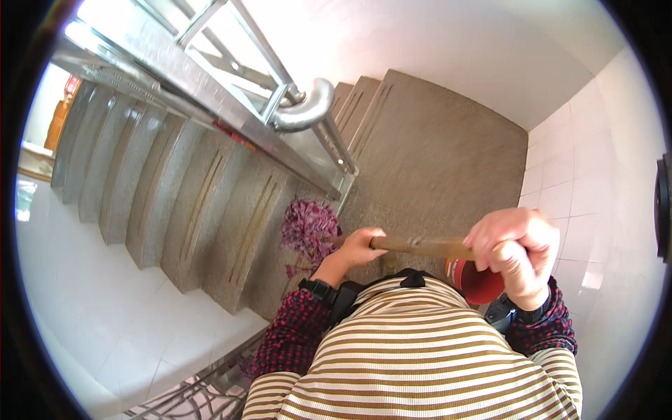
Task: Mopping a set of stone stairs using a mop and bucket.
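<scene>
Both of my hands grip the wooden handle (420,245) of a mop, which lies across the view in front of my striped apron. My left hand (362,247) is closed round the handle near the mop head. My right hand (517,252) is clenched round its far end, at the right. The mop head (310,227), made of pink and purple cloth strips, is at the left end, by the edge of the landing and the foot of the railing. A red bucket (480,286) stands below my right hand, partly hidden by the hand and handle.
The speckled stone landing (430,152) stretches ahead to a white wall and a tiled wall (559,194). Stone steps (194,184) run off to the left; more steps (359,102) adjoin the landing's far side. Between them is a stainless steel railing (307,113).
</scene>
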